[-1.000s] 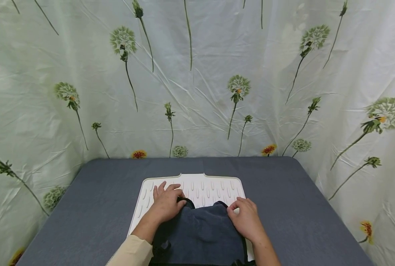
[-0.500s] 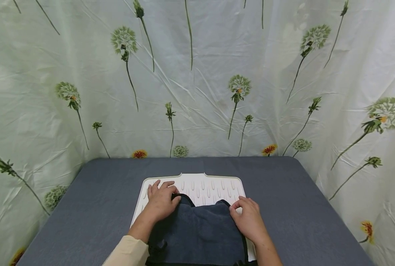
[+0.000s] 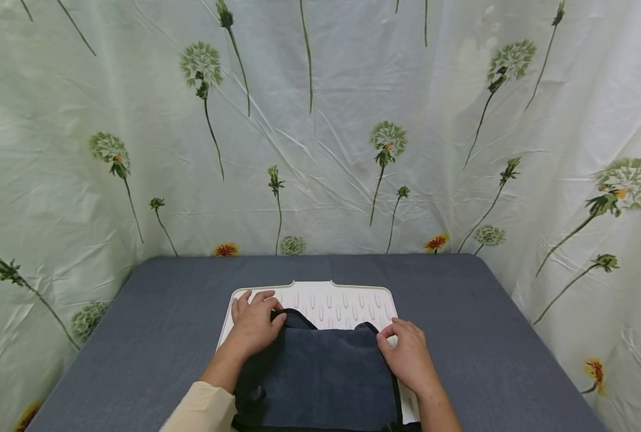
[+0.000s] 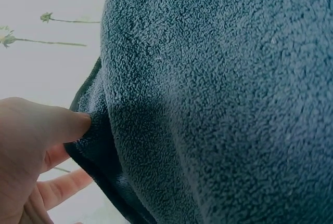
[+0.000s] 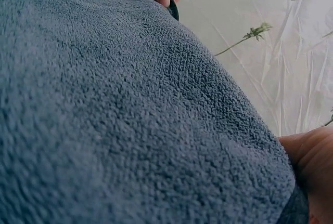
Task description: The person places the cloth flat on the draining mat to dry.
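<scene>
A dark blue towel (image 3: 328,375) with plush pile and black trimmed edges hangs between both hands in the head view. My left hand (image 3: 254,327) pinches its far left corner between thumb and finger; the left wrist view shows the thumb (image 4: 70,125) on the trimmed edge, with other fingers spread behind. My right hand (image 3: 409,357) pinches the far right corner. In the right wrist view the cloth hides most of that hand. Under and behind the towel lies a white tray (image 3: 347,300) with raised oval ridges, partly covered.
A dark grey tabletop (image 3: 493,372) surrounds the tray. Behind it and at both sides hangs a pale curtain (image 3: 320,150) printed with dandelions and other flowers.
My left hand has moved left and slightly away from me, drawing its corner along. The right hand has shifted a little right. The towel's far edge is wider and straighter.
</scene>
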A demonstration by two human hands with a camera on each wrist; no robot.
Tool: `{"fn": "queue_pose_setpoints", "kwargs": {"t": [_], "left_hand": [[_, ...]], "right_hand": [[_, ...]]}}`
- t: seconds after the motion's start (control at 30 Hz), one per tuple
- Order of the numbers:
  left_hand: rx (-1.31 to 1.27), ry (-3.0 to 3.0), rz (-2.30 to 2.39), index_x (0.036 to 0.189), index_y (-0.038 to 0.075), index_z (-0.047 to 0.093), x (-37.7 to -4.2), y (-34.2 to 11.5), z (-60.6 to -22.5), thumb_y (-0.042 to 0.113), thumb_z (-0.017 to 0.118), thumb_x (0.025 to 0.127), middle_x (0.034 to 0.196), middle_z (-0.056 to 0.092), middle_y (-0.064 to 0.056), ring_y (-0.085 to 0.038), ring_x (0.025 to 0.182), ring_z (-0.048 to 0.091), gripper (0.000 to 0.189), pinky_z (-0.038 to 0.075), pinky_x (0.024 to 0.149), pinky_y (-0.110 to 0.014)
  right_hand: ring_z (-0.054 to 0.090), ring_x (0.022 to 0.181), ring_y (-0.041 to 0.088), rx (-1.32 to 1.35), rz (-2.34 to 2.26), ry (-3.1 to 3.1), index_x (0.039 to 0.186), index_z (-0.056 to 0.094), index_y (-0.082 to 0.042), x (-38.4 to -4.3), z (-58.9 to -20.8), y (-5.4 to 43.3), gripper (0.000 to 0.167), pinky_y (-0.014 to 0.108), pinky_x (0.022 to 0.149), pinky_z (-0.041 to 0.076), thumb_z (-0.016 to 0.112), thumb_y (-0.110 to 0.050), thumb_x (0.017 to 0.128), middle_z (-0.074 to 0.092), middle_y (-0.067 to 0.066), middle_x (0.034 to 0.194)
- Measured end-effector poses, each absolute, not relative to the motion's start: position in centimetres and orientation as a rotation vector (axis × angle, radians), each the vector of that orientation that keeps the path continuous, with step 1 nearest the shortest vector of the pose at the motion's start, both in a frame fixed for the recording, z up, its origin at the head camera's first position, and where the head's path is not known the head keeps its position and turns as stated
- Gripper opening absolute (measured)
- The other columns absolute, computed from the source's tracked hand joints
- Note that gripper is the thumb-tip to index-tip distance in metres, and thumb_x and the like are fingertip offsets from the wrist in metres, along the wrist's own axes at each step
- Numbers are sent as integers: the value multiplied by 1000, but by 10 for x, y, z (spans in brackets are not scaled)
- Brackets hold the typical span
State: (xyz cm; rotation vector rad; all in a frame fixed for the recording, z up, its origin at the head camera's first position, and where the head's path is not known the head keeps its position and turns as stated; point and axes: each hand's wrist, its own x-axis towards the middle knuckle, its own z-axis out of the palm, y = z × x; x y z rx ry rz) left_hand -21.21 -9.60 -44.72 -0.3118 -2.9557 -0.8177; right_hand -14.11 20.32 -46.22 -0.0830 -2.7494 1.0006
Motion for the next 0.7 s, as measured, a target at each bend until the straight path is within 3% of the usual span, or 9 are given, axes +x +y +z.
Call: {"fn": "queue_pose_setpoints", "kwargs": {"t": [0.7], "left_hand": [[-232, -2909, -823, 92, 13, 70, -215, -107, -450, 19, 69, 95, 145, 56, -20, -56, 144, 31, 7, 14, 115, -76]], "right_hand": [[51, 134, 51, -141, 1044, -2761, 80, 70, -10, -140, -463, 211, 12, 62, 115, 31, 70, -12, 92, 63, 30, 134]]}}
